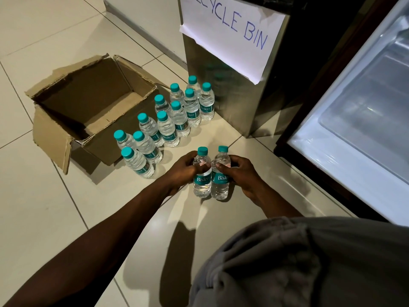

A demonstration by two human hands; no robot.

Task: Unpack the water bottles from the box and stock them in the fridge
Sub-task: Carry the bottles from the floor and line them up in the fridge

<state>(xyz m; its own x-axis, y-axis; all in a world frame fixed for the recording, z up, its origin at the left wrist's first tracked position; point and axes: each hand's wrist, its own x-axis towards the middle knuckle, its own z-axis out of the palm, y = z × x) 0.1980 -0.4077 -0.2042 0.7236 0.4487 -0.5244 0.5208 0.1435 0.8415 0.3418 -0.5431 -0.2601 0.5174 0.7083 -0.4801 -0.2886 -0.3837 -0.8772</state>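
The left grip (185,168) is curled round one water bottle (201,173), and the right grip (240,173) round a second bottle (220,176); the two touch, upright. Beyond the left grip, more bottles (168,120) stand on the floor (55,207) beside the open cardboard box (88,107). The open fridge (358,120) lies beyond the right grip.

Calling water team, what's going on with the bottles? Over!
Left hand grips one clear teal-capped water bottle, right hand grips another. Brown cardboard box looks emptied; eleven bottles stand on floor. Open fridge unblocked.
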